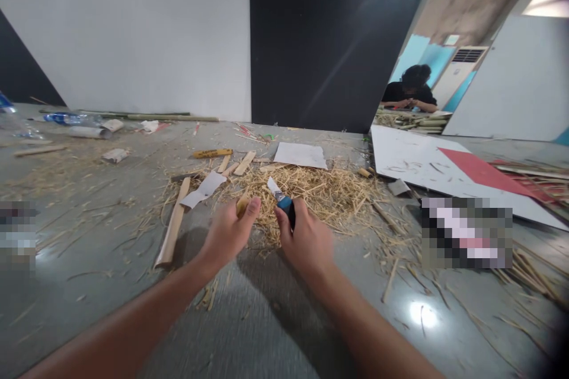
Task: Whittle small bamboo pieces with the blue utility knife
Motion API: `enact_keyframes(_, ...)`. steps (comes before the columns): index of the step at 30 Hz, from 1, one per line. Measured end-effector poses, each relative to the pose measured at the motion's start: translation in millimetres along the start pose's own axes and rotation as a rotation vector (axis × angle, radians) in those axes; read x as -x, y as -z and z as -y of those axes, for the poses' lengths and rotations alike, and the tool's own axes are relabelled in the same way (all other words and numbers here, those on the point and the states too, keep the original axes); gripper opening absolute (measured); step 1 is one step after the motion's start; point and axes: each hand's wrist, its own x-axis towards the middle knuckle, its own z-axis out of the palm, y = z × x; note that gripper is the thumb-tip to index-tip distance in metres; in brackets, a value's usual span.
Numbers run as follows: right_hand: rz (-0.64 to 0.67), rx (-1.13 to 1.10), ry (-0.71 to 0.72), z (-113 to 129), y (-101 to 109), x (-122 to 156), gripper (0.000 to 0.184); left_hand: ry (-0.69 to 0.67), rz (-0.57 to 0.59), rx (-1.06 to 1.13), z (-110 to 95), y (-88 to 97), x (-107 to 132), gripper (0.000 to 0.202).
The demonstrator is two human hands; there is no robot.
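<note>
My left hand (229, 231) is closed around a small piece of bamboo (242, 206), whose pale end sticks up past my thumb. My right hand (306, 243) grips a blue-handled utility knife (284, 202) with its blade (272, 186) pointing up and to the left, a little apart from the bamboo piece. Both hands hover over a heap of straw-like bamboo shavings (329, 192) on the grey floor.
A long bamboo slat (173, 224) lies left of my hands, with paper scraps (203, 189) and short slats (244, 162) behind. A white-and-red board (444, 169) lies right. Plastic bottles (66, 119) and bamboo poles (169, 117) line the wall. Another person (411, 92) sits far right.
</note>
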Motion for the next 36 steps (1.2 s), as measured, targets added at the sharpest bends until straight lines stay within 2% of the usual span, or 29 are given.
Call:
enact_keyframes(2,-0.012,-0.027,0.063,-2,1,1,0.037,-0.027,0.065,0.082,5,-1.3,-1,0.04)
enact_keyframes(5,0.015,-0.034,0.181,-4,-2,4,0.037,-0.026,0.235,0.258,15,-1.8,-3,0.041)
enact_keyframes(8,0.059,-0.029,0.258,-6,-6,6,0.037,0.002,0.322,0.273,20,1.3,-5,0.044)
enact_keyframes(18,0.108,-0.033,0.324,-9,-1,5,0.037,-0.056,0.368,0.126,2,13.3,-5,0.04)
enact_keyframes(24,0.125,-0.025,0.339,-11,0,4,0.038,-0.089,0.31,0.141,7,14.7,-2,0.032)
enact_keyframes(29,0.156,-0.01,0.338,-11,-2,2,0.038,-0.086,0.257,0.13,13,12.4,1,0.035)
enact_keyframes(36,0.179,-0.011,0.374,-15,2,4,0.038,-0.145,0.339,0.068,11,17.2,2,0.032)
